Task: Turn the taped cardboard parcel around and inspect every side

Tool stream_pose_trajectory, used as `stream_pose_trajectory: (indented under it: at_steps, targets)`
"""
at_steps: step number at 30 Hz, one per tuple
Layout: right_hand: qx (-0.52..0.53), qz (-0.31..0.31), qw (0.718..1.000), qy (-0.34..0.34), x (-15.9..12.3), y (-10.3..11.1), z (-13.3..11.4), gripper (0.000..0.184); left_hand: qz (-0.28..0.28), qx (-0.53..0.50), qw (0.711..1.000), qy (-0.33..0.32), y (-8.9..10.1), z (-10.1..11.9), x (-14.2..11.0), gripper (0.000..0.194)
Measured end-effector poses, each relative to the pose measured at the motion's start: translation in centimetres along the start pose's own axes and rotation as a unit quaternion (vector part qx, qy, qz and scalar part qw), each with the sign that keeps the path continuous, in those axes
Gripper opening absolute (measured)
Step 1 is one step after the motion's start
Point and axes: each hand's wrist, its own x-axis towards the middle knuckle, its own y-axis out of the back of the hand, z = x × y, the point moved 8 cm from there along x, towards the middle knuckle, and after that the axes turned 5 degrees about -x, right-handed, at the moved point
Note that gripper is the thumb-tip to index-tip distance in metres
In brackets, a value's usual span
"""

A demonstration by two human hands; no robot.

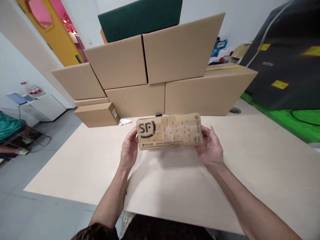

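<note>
Between my two hands is a small brown cardboard box (pixel 170 131) with a black "SF" logo and a strip of clear tape on the side facing me. My left hand (pixel 130 146) grips its left end, fingers partly hidden behind it. At the opposite end my right hand (pixel 210 146) holds on, its thumb side up and some fingers behind the box. The box is tilted slightly and held over the pale tabletop (pixel 165 186), with a shadow beneath it.
Large plain cartons (pixel 185 50) are stacked along the table's back, topped by a dark green box (pixel 142 20). A smaller carton (pixel 95 115) and crumpled white paper (pixel 125 122) lie at back left. A dark machine (pixel 282 60) stands right; a seated person (pixel 12 126) is at far left.
</note>
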Motion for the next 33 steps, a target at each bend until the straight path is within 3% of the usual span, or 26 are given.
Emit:
stream_pose_trajectory:
  at_steps: [5,10,13,16,21,26,30,33]
  targets:
    - [-0.034,-0.019,0.999,-0.004,-0.4,-0.3,-0.3,0.029,0.047,0.006,0.995,0.093,1.1,-1.9,-0.2,0.072]
    - [-0.023,0.02,0.999,-0.037,-0.2,0.4,-0.7,0.033,0.062,-0.014,0.997,0.046,1.7,-1.5,0.1,0.058]
    - [-0.039,0.033,0.995,-0.089,-0.6,0.3,0.2,0.036,0.075,-0.004,0.992,0.102,1.7,-2.9,-0.1,0.059]
    - [-0.068,0.009,0.991,-0.119,-1.0,-0.3,1.2,0.04,0.05,0.01,0.985,0.167,1.1,-4.2,-0.6,0.066]
    - [-0.018,0.028,0.999,-0.033,-0.6,-0.1,-0.1,0.036,0.02,0.006,0.997,0.079,0.9,-2.4,-0.3,0.071]
    - [-0.034,-0.02,0.998,-0.046,-0.7,-0.9,-0.3,0.039,-0.037,0.009,0.992,0.119,-0.5,-2.5,-0.5,0.077]
    - [-0.036,0.038,0.999,-0.001,0.0,0.1,-0.9,0.041,-0.037,-0.026,0.995,0.09,-0.5,-1.4,-0.4,0.082]
    - [-0.042,0.101,0.993,-0.037,0.6,1.4,0.8,0.05,-0.079,-0.036,0.979,0.185,-1.1,-2.8,-1.1,0.072]
